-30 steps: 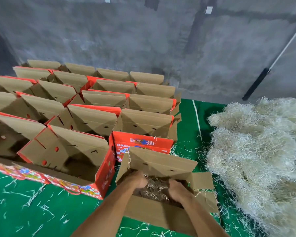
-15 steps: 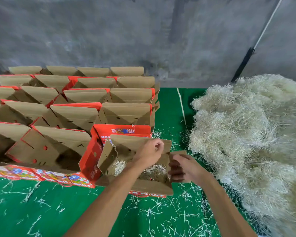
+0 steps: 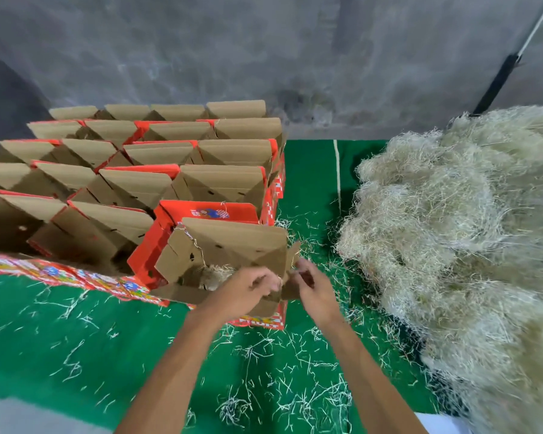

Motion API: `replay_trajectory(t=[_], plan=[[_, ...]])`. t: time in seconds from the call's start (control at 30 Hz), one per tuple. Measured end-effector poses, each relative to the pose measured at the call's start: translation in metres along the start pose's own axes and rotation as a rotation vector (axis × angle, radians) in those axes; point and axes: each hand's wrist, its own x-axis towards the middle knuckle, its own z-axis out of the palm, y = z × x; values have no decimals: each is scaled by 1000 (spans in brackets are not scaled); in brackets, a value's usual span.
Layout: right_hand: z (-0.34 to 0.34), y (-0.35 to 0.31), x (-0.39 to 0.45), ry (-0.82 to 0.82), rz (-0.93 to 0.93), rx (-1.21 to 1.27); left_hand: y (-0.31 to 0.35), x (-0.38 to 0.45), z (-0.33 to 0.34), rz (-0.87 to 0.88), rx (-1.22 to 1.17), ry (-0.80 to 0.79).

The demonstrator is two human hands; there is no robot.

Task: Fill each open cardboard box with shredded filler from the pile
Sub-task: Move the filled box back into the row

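Gripping one box's right flap, two hands' grips, left and right, pinch it.

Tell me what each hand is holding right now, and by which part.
Both hands are at the nearest box: the right hand pinches its right side flap; the left hand curls over that corner, exact hold unclear.

This looked like a packing area in a warehouse. Rows of open red-printed brown cardboard boxes stood on a green floor mat before a bare grey concrete wall, with a large heap of pale shredded straw-like filler at right.
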Motion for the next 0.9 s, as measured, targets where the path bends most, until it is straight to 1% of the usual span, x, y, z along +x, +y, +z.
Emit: replay_trajectory(t=[0.1, 0.17, 0.23, 0.3, 0.4, 0.5, 0.53, 0.6, 0.77, 0.9], plan=[[10, -10, 0, -75, -19, 80, -15, -21, -13, -35, 21, 75], [19, -12, 6, -109, -17, 115, -22, -33, -22, -85, 80, 91], [25, -15, 11, -87, 0, 167, -25, -44, -28, -157, 115, 64], [29, -16, 17, -36, 57, 228, -29, -54, -30, -185, 132, 41], [35, -17, 24, -7, 85, 169, -34, -60, -26, -162, 176, 58], [35, -20, 26, 43, 64, 45, -27, -54, -26, -87, 368, 152], [33, -19, 27, 64, 80, 29, -26, -52, -26, -64, 417, 188], [25, -15, 27, 79, 147, 26, -25, -52, -22, -28, 415, 211], [2, 3, 6, -1, 238, -60, -20, -69, 6, 74, 392, 163], [4, 14, -14, -100, 257, -48, -21, -94, 11, 55, 386, 177]])
